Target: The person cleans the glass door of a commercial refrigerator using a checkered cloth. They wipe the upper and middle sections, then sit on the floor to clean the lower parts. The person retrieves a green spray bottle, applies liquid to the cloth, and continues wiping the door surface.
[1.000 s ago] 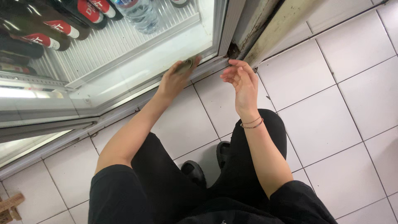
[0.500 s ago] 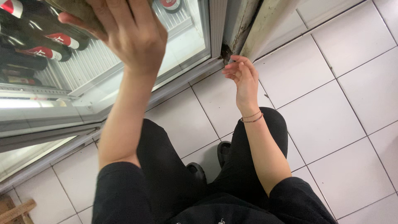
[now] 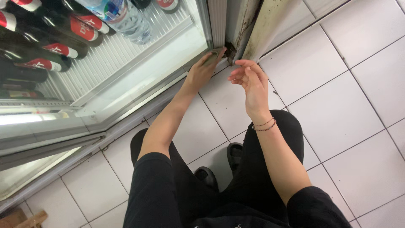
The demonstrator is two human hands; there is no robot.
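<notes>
Left hand (image 3: 201,69), raised a moment ago, is brought back down, clamped on a grey-green cloth (image 3: 214,54) at the glass fridge door's (image 3: 139,71) lower corner; right hand (image 3: 249,82) is held open beside it.

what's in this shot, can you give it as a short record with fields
place: white tiled floor beside a glass-door drinks fridge
posture: person crouched, black trousers, dark shoes
left hand: presses a small greenish cloth or pad at the bottom corner of the fridge door frame
right hand: open, fingers loosely curled, holding nothing, close to that corner
right wrist: thin bracelets
in fridge: dark bottles with red labels, one clear bottle, lying on a white wire shelf
</notes>
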